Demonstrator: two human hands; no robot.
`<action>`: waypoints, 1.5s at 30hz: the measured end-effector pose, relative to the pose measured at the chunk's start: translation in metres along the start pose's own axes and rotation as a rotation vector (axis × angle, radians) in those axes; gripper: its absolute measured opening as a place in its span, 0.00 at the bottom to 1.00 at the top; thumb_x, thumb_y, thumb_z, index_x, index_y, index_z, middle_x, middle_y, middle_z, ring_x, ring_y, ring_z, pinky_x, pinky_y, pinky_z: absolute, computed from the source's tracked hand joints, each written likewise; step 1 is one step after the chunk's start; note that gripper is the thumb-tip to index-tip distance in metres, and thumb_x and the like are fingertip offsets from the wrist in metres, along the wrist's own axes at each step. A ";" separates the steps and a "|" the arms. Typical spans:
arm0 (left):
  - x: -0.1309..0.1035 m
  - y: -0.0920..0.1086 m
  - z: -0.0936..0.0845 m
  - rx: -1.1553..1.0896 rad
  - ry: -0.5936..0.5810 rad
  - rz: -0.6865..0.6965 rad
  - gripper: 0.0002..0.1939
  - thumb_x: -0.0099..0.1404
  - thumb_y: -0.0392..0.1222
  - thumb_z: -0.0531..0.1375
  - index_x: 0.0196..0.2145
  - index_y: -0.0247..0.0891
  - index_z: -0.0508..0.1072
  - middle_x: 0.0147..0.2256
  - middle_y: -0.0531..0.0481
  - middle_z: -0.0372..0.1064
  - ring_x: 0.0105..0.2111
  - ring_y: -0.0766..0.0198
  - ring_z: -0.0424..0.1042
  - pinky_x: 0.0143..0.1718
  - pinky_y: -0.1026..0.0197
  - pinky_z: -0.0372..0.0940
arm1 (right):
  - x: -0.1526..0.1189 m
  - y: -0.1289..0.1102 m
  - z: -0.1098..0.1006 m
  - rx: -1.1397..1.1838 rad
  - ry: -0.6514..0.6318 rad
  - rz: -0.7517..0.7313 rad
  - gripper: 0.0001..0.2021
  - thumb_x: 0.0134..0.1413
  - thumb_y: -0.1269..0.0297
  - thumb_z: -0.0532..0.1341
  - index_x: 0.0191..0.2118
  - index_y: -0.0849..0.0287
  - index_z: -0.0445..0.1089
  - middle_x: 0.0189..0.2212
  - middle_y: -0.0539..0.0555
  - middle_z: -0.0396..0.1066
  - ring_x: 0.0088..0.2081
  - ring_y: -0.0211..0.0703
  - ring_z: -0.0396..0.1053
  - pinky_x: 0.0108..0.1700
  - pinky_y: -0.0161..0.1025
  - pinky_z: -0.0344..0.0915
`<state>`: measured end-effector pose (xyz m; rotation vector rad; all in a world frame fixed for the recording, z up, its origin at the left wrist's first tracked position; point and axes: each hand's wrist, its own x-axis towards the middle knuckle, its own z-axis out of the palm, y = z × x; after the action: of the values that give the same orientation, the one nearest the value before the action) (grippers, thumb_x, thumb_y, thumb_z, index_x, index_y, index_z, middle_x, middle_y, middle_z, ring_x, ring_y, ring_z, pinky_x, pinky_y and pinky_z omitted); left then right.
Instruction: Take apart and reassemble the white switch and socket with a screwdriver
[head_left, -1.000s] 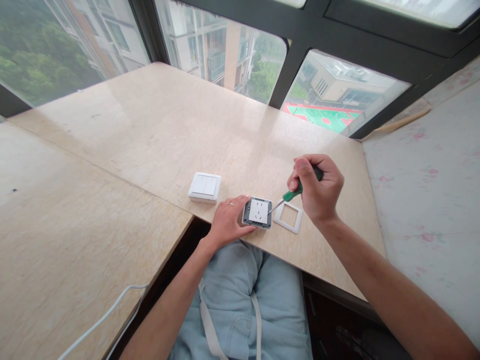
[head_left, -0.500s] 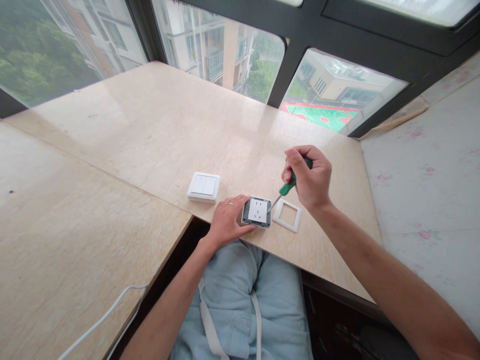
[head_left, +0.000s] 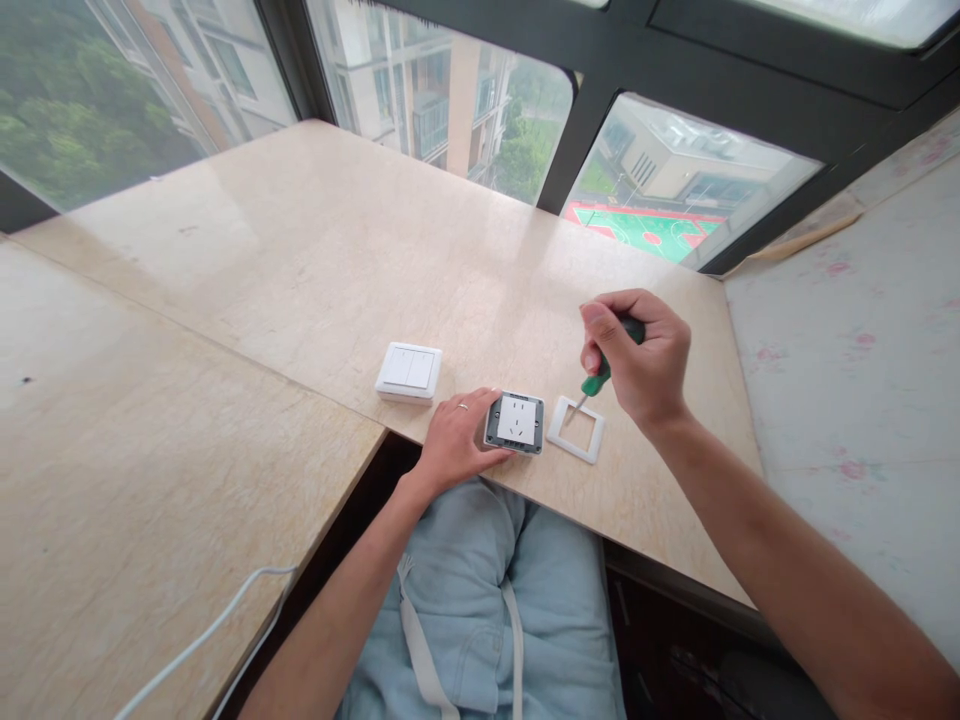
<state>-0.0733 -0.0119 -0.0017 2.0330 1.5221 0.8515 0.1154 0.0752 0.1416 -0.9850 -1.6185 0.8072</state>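
Note:
My left hand (head_left: 459, 440) grips a wall socket (head_left: 517, 420) by its left side, thumb along the near edge and fingers at the far corner. The socket has a white face with several slots and a bare grey mounting frame with a screw at each side. Closed around a green-handled screwdriver (head_left: 598, 378) is my right hand (head_left: 637, 350), to the right of the socket. The screwdriver's shaft slants down to the left, its tip over the opening of a white cover frame (head_left: 592, 445). That frame lies flat just right of the socket.
A white double light switch (head_left: 409, 372) sits left of the socket on the beige stone-look ledge (head_left: 300, 270). A white cable (head_left: 202, 630) crosses the lower left. Dark-framed windows (head_left: 559, 160) stand behind, a papered wall (head_left: 847, 380) to the right. My legs are below the ledge's edge.
My right hand has moved right with the screwdriver, whose tip has left the socket's right-hand screw and is now over the cover frame. My left hand and the socket stay put.

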 end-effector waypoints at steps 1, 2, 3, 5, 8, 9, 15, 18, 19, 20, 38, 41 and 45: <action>0.000 0.000 0.000 -0.001 0.001 0.001 0.43 0.55 0.53 0.72 0.64 0.46 0.61 0.63 0.43 0.64 0.62 0.47 0.63 0.61 0.46 0.58 | -0.002 -0.001 -0.002 -0.073 -0.097 0.011 0.09 0.57 0.57 0.67 0.34 0.57 0.72 0.22 0.44 0.68 0.17 0.32 0.63 0.17 0.32 0.59; 0.000 0.000 0.000 -0.001 0.003 0.002 0.43 0.55 0.53 0.72 0.64 0.46 0.61 0.63 0.43 0.64 0.62 0.47 0.63 0.61 0.46 0.58 | -0.004 -0.001 -0.005 -0.159 -0.215 0.015 0.07 0.56 0.60 0.68 0.35 0.57 0.73 0.24 0.46 0.71 0.18 0.32 0.64 0.19 0.32 0.60; 0.000 0.000 0.000 -0.001 0.004 0.001 0.42 0.56 0.53 0.71 0.64 0.47 0.60 0.64 0.44 0.64 0.62 0.47 0.64 0.61 0.46 0.59 | -0.006 0.000 -0.007 -0.251 -0.342 0.009 0.05 0.55 0.62 0.68 0.35 0.57 0.74 0.27 0.47 0.74 0.21 0.33 0.66 0.22 0.33 0.62; 0.000 0.000 0.001 0.001 0.006 -0.002 0.42 0.56 0.53 0.71 0.64 0.47 0.60 0.64 0.44 0.64 0.62 0.46 0.64 0.60 0.45 0.59 | -0.013 0.007 -0.010 -0.432 -0.570 -0.021 0.01 0.55 0.68 0.66 0.33 0.57 0.76 0.31 0.50 0.77 0.28 0.37 0.71 0.31 0.35 0.65; 0.000 0.000 0.001 0.003 0.006 -0.010 0.42 0.56 0.54 0.71 0.64 0.47 0.61 0.63 0.43 0.64 0.62 0.46 0.64 0.60 0.45 0.59 | -0.024 0.023 -0.012 -0.637 -0.778 -0.010 0.04 0.55 0.72 0.64 0.31 0.58 0.76 0.31 0.52 0.78 0.34 0.41 0.73 0.39 0.38 0.65; 0.000 0.000 0.001 0.002 0.006 -0.010 0.42 0.55 0.54 0.71 0.64 0.46 0.61 0.63 0.43 0.64 0.62 0.46 0.64 0.60 0.45 0.59 | -0.027 0.027 -0.011 -0.683 -0.825 0.010 0.05 0.55 0.72 0.64 0.31 0.58 0.77 0.31 0.53 0.78 0.35 0.42 0.73 0.40 0.38 0.64; 0.000 0.000 0.001 0.006 0.015 -0.003 0.42 0.55 0.53 0.71 0.64 0.45 0.61 0.63 0.42 0.65 0.61 0.46 0.65 0.60 0.45 0.59 | -0.034 0.039 -0.007 -0.849 -0.958 0.045 0.08 0.57 0.71 0.62 0.31 0.59 0.78 0.32 0.56 0.78 0.34 0.44 0.72 0.39 0.38 0.62; 0.000 0.000 0.001 0.007 0.007 -0.009 0.42 0.56 0.53 0.71 0.64 0.46 0.61 0.63 0.43 0.64 0.62 0.46 0.64 0.60 0.45 0.60 | -0.031 0.039 -0.006 -0.892 -0.962 0.051 0.08 0.58 0.70 0.62 0.31 0.58 0.78 0.31 0.55 0.78 0.34 0.44 0.72 0.38 0.38 0.61; 0.000 0.000 0.001 0.006 0.006 -0.009 0.41 0.56 0.53 0.71 0.64 0.46 0.62 0.63 0.43 0.64 0.62 0.46 0.64 0.60 0.45 0.59 | -0.029 0.038 -0.005 -0.906 -0.963 0.061 0.08 0.58 0.70 0.62 0.31 0.58 0.78 0.31 0.55 0.78 0.34 0.44 0.72 0.37 0.38 0.61; 0.000 0.001 0.001 0.006 0.005 -0.010 0.41 0.56 0.53 0.71 0.64 0.46 0.62 0.63 0.43 0.64 0.62 0.46 0.64 0.60 0.45 0.59 | -0.028 0.038 -0.005 -0.919 -0.965 0.073 0.08 0.58 0.69 0.62 0.31 0.58 0.78 0.31 0.55 0.79 0.34 0.45 0.73 0.37 0.38 0.61; 0.001 0.002 0.000 -0.002 0.006 -0.004 0.42 0.55 0.53 0.72 0.63 0.46 0.62 0.63 0.43 0.65 0.61 0.46 0.64 0.60 0.46 0.59 | -0.024 0.008 -0.016 -0.210 -0.260 0.039 0.06 0.61 0.60 0.65 0.35 0.56 0.75 0.22 0.46 0.72 0.21 0.35 0.67 0.24 0.34 0.63; 0.001 0.002 0.000 0.008 0.004 -0.011 0.42 0.55 0.52 0.72 0.63 0.45 0.62 0.63 0.43 0.64 0.61 0.46 0.64 0.60 0.45 0.59 | -0.017 -0.003 -0.014 0.045 0.036 -0.002 0.08 0.59 0.56 0.66 0.35 0.56 0.73 0.18 0.43 0.65 0.17 0.34 0.64 0.19 0.33 0.63; 0.001 0.001 0.000 0.015 0.014 -0.003 0.42 0.55 0.52 0.72 0.63 0.44 0.62 0.63 0.43 0.64 0.61 0.46 0.65 0.60 0.45 0.59 | -0.012 -0.003 -0.006 0.131 0.144 -0.054 0.11 0.57 0.54 0.68 0.34 0.56 0.73 0.19 0.43 0.66 0.17 0.33 0.65 0.19 0.32 0.65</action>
<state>-0.0722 -0.0115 -0.0007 2.0388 1.5432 0.8572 0.1223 0.0634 0.1403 -0.8825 -1.4443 0.7779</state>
